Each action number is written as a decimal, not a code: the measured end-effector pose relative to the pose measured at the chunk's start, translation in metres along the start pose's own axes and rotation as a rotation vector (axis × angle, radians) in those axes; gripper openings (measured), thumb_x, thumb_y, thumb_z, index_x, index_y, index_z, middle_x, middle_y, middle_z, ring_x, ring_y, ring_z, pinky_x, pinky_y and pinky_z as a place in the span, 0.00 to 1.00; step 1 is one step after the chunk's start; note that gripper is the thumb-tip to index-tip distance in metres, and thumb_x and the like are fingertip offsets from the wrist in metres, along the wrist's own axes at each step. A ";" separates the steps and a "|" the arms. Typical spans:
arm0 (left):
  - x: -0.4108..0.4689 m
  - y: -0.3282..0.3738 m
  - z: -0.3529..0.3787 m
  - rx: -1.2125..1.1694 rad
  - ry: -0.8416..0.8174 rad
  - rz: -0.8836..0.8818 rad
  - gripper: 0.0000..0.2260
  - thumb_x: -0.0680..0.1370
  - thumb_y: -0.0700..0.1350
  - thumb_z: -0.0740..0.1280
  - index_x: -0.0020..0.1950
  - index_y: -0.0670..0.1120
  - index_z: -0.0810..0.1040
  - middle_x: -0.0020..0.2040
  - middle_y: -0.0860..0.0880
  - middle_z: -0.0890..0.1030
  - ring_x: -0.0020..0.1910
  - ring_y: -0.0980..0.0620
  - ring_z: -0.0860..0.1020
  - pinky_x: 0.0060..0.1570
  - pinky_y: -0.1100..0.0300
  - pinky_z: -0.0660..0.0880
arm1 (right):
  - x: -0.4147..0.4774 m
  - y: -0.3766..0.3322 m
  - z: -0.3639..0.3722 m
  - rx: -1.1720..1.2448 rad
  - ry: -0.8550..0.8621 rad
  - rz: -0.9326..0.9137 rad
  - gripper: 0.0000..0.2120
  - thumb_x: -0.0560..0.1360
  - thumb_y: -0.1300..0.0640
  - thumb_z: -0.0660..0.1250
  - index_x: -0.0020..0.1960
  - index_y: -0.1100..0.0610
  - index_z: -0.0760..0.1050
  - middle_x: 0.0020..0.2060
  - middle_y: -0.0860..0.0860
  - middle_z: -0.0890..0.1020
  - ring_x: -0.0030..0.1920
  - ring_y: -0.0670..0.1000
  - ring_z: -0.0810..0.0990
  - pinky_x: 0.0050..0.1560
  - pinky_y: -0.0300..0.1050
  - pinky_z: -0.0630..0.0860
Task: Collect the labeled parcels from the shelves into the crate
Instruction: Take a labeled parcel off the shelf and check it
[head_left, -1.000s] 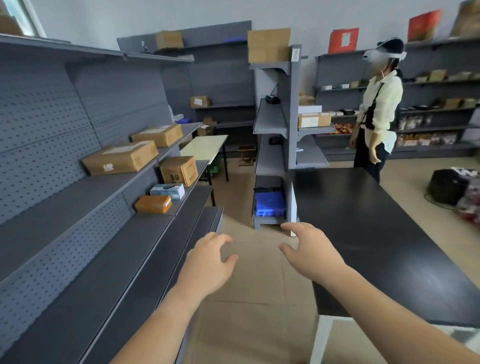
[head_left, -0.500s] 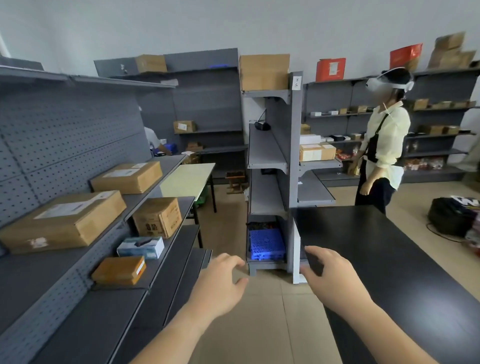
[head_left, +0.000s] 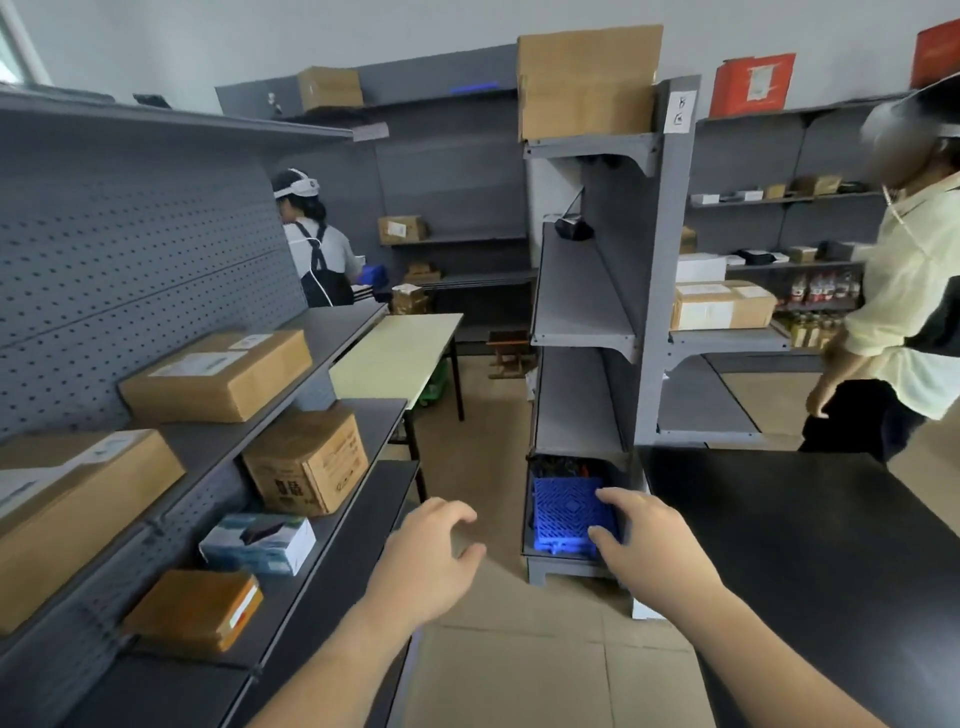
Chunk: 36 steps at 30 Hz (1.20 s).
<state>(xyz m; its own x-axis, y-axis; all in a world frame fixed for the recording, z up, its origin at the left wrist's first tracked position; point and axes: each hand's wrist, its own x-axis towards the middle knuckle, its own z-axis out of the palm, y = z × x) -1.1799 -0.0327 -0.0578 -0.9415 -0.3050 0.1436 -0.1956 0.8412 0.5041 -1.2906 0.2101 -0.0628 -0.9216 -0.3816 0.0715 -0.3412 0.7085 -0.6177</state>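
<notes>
Head view showed the job barely begun. On the dark shelves at the left, five boxes lay uncollected: a large labelled parcel nearest on the middle shelf, a second labelled parcel farther along it, and on the shelf below an orange parcel, a small blue-and-white box and a printed carton. The left hand hovered over the aisle just right of the shelf edge, fingers spread and relaxed, grasping nothing. The right hand, equally released and empty, hung in front of the blue crate, which sat on the bottom shelf of the grey rack across the aisle; whether anything lay inside it could not be told. A black table stood at the near right. By this showing, no parcel had been picked up, so every collection, and probably fetching the crate, was left to do.
</notes>
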 end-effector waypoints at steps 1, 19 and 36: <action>0.011 -0.002 -0.002 0.008 0.019 0.002 0.14 0.78 0.55 0.69 0.64 0.57 0.76 0.59 0.62 0.74 0.59 0.59 0.75 0.60 0.59 0.73 | 0.016 -0.003 0.000 -0.009 -0.008 -0.020 0.25 0.79 0.49 0.69 0.75 0.47 0.70 0.71 0.46 0.75 0.69 0.47 0.75 0.69 0.46 0.74; 0.073 -0.212 -0.053 -0.081 0.255 -0.551 0.16 0.78 0.52 0.72 0.64 0.54 0.77 0.61 0.57 0.75 0.57 0.56 0.77 0.58 0.59 0.78 | 0.221 -0.192 0.197 -0.183 -0.440 -0.602 0.23 0.80 0.47 0.66 0.74 0.47 0.71 0.71 0.47 0.75 0.68 0.51 0.75 0.68 0.48 0.72; 0.002 -0.295 -0.015 -0.089 0.398 -1.313 0.15 0.79 0.51 0.67 0.65 0.52 0.79 0.67 0.50 0.77 0.62 0.45 0.78 0.60 0.51 0.76 | 0.246 -0.294 0.412 -0.421 -0.925 -1.233 0.22 0.80 0.46 0.65 0.72 0.48 0.72 0.66 0.50 0.78 0.64 0.54 0.78 0.62 0.50 0.77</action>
<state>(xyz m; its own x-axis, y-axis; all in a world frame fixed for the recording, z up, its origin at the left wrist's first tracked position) -1.1201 -0.2880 -0.1934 0.0637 -0.9656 -0.2521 -0.8406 -0.1881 0.5080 -1.3406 -0.3367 -0.1867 0.3149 -0.9198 -0.2339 -0.9273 -0.2456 -0.2826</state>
